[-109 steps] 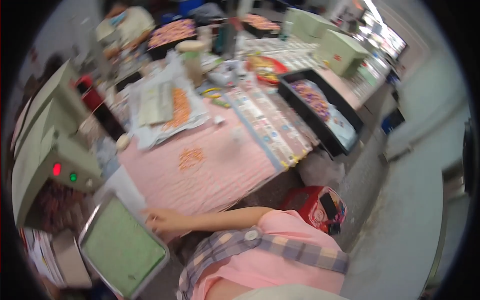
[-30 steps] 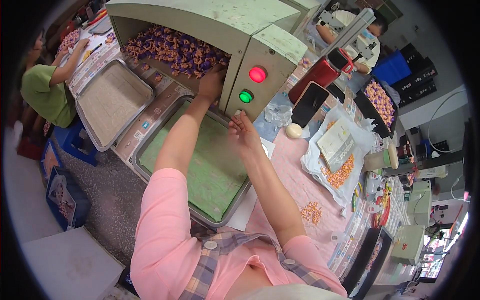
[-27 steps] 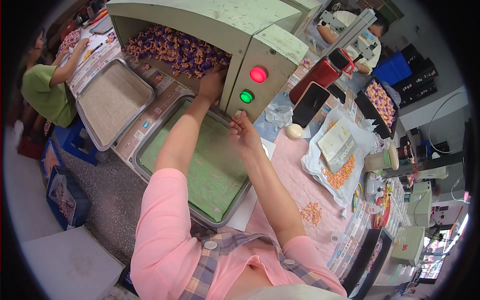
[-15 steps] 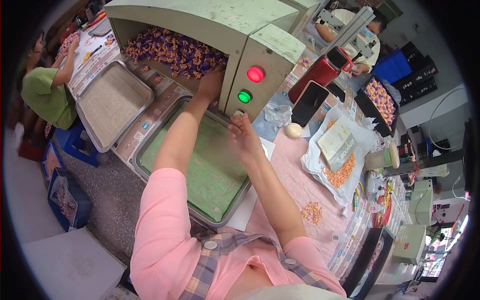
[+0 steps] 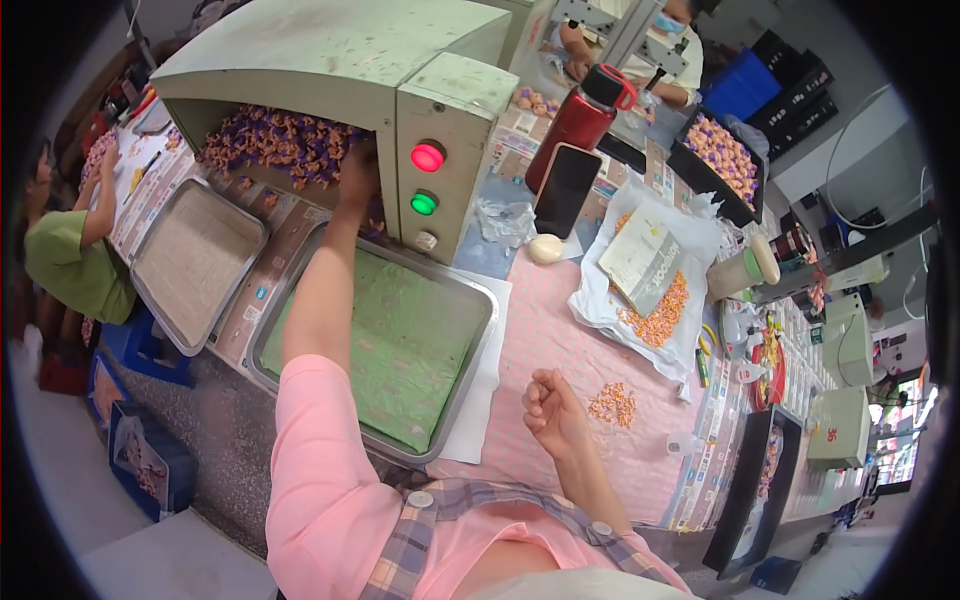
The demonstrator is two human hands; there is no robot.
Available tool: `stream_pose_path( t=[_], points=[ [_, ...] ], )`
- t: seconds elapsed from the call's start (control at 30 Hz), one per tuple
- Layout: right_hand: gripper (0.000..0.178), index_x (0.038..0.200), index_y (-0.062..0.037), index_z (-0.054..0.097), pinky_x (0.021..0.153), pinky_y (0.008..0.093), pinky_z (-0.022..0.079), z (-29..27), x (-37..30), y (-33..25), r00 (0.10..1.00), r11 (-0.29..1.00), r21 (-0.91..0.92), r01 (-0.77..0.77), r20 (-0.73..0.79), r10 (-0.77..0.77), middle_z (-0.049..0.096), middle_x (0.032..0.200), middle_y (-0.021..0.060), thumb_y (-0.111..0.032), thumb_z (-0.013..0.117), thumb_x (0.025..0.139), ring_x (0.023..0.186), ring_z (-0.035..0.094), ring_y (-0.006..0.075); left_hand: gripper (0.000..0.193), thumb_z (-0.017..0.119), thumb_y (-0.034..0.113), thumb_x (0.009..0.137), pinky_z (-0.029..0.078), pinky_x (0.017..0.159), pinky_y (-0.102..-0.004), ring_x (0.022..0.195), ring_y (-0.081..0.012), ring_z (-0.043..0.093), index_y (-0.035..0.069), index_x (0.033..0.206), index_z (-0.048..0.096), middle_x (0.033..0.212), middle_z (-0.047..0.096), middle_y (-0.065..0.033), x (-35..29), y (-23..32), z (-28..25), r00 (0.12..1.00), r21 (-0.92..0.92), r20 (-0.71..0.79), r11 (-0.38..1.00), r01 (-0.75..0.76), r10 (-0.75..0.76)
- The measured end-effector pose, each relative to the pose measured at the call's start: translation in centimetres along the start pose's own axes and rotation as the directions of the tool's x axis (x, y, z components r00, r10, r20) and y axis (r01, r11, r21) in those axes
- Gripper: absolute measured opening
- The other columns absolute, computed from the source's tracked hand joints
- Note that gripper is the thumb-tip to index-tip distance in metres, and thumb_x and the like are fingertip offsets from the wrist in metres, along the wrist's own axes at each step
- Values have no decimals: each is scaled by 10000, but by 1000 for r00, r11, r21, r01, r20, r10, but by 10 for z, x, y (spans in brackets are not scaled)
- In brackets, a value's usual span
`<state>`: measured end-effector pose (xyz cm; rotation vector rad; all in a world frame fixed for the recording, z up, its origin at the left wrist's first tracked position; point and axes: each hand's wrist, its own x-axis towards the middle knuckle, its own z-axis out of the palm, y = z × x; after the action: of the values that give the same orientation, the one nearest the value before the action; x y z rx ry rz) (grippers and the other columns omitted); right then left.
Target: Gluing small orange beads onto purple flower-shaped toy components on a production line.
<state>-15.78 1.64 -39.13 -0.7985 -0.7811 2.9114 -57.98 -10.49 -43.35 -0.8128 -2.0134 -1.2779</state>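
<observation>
Two bare hands are at work, each apart from the other. The left hand [image 5: 358, 180] reaches into the mouth of a pale green metal box [image 5: 310, 50] in the upper left of the frame, at the right end of a heap of small purple-and-orange pieces [image 5: 270, 145]; its fingers are hidden in there, so whether they grip anything cannot be told. The right hand [image 5: 556, 412], right of the frame's centre, is raised with its fingers loosely curled and partly open, near a small pile of orange bits [image 5: 613, 405] on a pink cloth [image 5: 525, 330]. On the box's front panel a red light [image 5: 428, 155] glows above a green light [image 5: 425, 204]. Just below the box, a metal tray [image 5: 476, 350] with a green lining lies under the left forearm; a beige-bottomed tray [image 5: 200, 260] sits to its left. In the upper middle, a phone [image 5: 567, 190] leans against a red bottle [image 5: 572, 130]. At the left edge sits a co-worker in a green shirt [image 5: 75, 255].
</observation>
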Motion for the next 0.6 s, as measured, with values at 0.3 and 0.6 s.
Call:
stream_pose_path(
  t=[0.3, 0.6],
  points=[
    [214, 853, -66, 495, 405, 178, 309, -3, -20, 9, 1000, 996, 86, -23, 16, 22, 493, 660, 25, -255, 394, 850, 530, 400, 94, 179, 513, 266, 804, 282, 340, -199, 391, -65, 396, 95, 776, 560, 561, 489, 36, -3, 12, -38, 601, -867, 241, 109, 486, -762],
    [177, 848, -70, 484, 400, 182, 300, -12, -50, 16, 994, 997, 53, -62, 93, 57, 480, 633, 21, -230, 408, 841, 520, 401, 93, 244, 558, 337, 757, 224, 322, -247, 367, -93, 338, 124, 661, 490, 479, 375, 31, -40, 48, -92, 457, -819, 510, -248, 517, -729]
  ],
)
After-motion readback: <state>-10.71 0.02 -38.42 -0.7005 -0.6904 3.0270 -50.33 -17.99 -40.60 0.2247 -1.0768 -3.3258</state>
